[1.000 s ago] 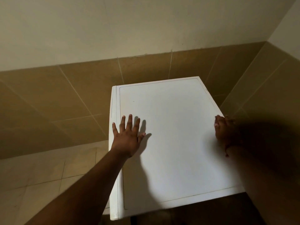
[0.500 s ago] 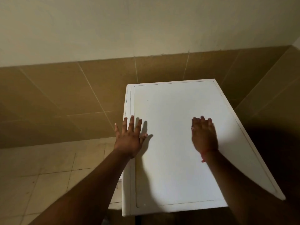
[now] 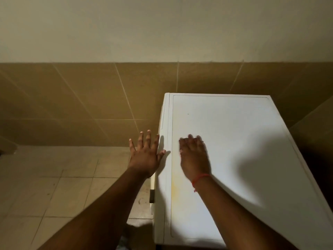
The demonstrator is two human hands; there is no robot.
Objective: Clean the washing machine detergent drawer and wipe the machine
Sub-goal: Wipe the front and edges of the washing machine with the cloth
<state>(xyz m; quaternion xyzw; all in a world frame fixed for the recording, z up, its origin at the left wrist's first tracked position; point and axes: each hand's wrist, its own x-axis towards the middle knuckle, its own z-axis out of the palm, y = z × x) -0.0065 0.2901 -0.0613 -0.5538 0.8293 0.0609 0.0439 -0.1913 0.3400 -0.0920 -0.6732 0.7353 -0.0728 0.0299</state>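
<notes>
The white washing machine (image 3: 234, 141) shows only its flat top, seen from above at the right of the view. A faint yellowish stain marks the top near its left front. My left hand (image 3: 146, 152) is spread open at the machine's left edge, thumb touching the top, fingers out over the floor. My right hand (image 3: 194, 156) lies flat, palm down, on the top just right of the left hand, holding nothing; a red thread circles its wrist. The detergent drawer is out of sight.
Brown wall tiles (image 3: 90, 105) run behind and to the right of the machine, which stands in a corner. A pale tiled floor (image 3: 63, 186) lies to the left. A small dark part (image 3: 151, 195) sticks out of the machine's left side.
My right hand has slid leftward across the top, from the right edge to beside my left hand. My left hand has shifted off the left edge. The view has turned left.
</notes>
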